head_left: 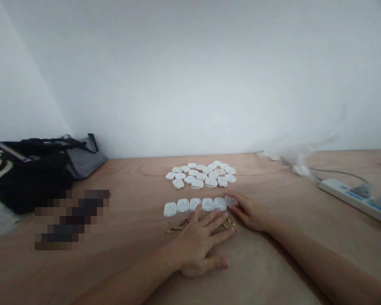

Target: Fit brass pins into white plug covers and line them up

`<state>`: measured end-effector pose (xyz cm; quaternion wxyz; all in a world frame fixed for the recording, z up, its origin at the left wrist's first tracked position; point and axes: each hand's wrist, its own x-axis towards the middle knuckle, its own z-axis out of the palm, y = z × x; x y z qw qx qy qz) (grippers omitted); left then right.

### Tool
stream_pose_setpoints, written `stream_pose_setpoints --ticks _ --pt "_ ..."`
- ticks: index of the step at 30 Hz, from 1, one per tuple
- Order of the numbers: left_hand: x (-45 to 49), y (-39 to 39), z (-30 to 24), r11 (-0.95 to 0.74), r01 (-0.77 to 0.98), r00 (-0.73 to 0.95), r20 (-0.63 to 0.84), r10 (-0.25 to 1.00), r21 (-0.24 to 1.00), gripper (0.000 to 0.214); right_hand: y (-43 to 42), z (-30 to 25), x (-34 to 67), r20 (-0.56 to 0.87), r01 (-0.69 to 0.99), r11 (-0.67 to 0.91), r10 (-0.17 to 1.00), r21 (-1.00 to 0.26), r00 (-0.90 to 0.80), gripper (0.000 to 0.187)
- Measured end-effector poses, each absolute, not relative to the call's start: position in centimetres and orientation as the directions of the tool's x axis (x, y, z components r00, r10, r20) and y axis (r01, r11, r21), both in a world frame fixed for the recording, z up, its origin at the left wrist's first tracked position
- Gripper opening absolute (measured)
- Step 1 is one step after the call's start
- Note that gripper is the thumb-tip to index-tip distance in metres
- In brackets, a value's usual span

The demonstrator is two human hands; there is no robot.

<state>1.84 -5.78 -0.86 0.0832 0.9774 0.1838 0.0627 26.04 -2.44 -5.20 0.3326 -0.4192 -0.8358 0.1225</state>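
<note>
Several white rounded-square plastic pieces with small holes, perhaps socket covers, form a row (183, 206) in front of me. My left hand (201, 243) is spread out palm down just below that row, its fingertips near the middle pieces. Small brass-coloured metal strips (177, 228) lie beside and partly beneath its fingers. At the row's right end, my right hand (249, 212) has its thumb and forefinger around the last white plastic piece (231, 201), which rests on the table and is partly covered by the fingers.
Behind the row lies a loose cluster of similar white pieces (197, 184) on the wooden table (133, 245). Black bags (47, 169) and a blurred-out dark object (73, 220) are at the left. A power strip (352, 197) with a cable and clear plastic bag (300, 163) are at the right.
</note>
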Motion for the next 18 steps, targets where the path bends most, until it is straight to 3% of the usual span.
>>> stream_pose_setpoints --ticks 4,11,18 --pt "-0.9 -6.3 -0.8 -0.872 0.473 0.873 0.071 0.483 0.124 0.062 -4.2 -4.5 25.3 0.443 0.648 0.682 0.724 -0.339 -0.529 0.053" --pt "-4.0 -6.3 -2.7 -0.660 0.751 0.646 0.184 0.741 0.023 0.057 -6.5 -3.5 23.3 0.190 0.665 0.710 0.703 -0.231 -0.685 0.072" --pt "-4.0 -6.2 -1.7 -0.683 0.722 0.682 0.052 0.730 0.110 0.059 -6.1 -3.9 23.1 0.124 0.669 0.700 0.709 -0.250 -0.695 0.070"
